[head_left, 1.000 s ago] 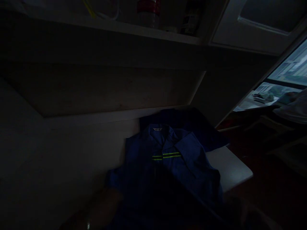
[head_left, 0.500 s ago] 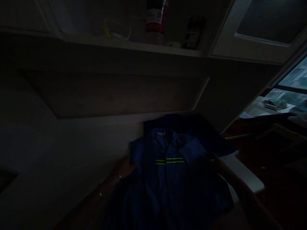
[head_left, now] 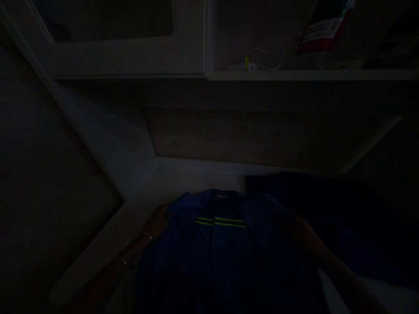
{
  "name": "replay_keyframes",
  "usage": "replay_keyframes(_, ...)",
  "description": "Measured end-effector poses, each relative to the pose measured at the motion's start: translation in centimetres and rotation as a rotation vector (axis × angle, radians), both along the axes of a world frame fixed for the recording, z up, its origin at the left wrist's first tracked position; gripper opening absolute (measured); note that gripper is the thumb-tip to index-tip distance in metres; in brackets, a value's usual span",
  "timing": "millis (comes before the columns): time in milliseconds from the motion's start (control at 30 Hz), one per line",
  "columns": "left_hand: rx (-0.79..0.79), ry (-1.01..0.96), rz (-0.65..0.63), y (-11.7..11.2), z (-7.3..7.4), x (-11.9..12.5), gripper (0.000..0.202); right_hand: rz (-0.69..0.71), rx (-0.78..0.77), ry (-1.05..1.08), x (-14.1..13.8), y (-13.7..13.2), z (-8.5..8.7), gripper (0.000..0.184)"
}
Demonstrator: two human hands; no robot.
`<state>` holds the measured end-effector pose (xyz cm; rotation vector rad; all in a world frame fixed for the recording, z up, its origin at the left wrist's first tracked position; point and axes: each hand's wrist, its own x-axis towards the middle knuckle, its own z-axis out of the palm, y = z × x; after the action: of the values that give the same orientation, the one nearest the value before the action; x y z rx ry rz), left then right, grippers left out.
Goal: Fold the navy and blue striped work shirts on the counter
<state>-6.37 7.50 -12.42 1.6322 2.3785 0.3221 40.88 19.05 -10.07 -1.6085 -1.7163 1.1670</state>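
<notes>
The scene is very dark. A blue work shirt [head_left: 222,253] with two bright green-yellow stripes across the chest lies collar away from me on a white surface [head_left: 196,179]. My left hand [head_left: 157,221] grips the shirt's left shoulder edge; a bracelet shows on that wrist. My right hand [head_left: 290,222] rests on the right shoulder of the shirt, and its fingers are lost in the dark. More dark blue cloth [head_left: 327,205] lies to the right of the shirt.
A pale wall panel [head_left: 255,137] stands behind the surface. Above it runs a shelf [head_left: 310,75] with a small white and yellow object [head_left: 248,65] and a red-and-white labelled item [head_left: 322,32]. A cabinet door [head_left: 124,52] is at upper left.
The view has swung left, so the window at right is gone. Both hands have come up from below to the shirt's shoulders, and the shirt sits further left on the surface.
</notes>
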Motion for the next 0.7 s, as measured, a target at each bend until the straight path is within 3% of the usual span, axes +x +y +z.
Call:
replay_keyframes(100, 0.044, 0.153, 0.073, 2.3, 3.8, -6.8, 0.041, 0.087, 0.125, 0.108, -8.4, 2.6, 0.1, 0.049)
replay_keyframes(167, 0.095, 0.254, 0.109, 3.7, 6.6, -9.9, 0.042, 0.095, 0.223, 0.152, -13.0, 4.3, -0.8, 0.047)
replay_keyframes(233, 0.112, 0.403, 0.126, 4.6, 8.7, -11.6, 0.043, 0.047, 0.296, 0.129, -16.5, 5.6, -2.2, 0.049)
replay_keyframes(300, 0.038, 0.522, 0.124, 4.9, 9.3, -12.1, 0.044, 0.002, 0.282, 0.026, -18.7, 6.6, -4.0, 0.050)
replay_keyframes(400, -0.135, 0.518, 0.100, 4.3, 7.8, -11.9, 0.039, 0.004, 0.168, -0.147, -20.1, 7.4, -6.3, 0.045)
replay_keyframes(467, -0.198, 0.469, 0.080, 4.2, 6.2, -11.9, 0.031, 0.001, 0.150, -0.201, -20.4, 7.6, -6.8, 0.046)
replay_keyframes(600, -0.212, 0.404, 0.078, 6.8, 3.9, -12.0, 0.031, 0.068, 0.353, -0.384, -22.3, 7.0, -5.0, 0.060)
replay_keyframes(700, -0.184, 0.345, 0.080, 9.6, 2.1, -11.2, 0.040, 0.268, 0.335, -0.562, -24.6, 5.4, -4.4, 0.074)
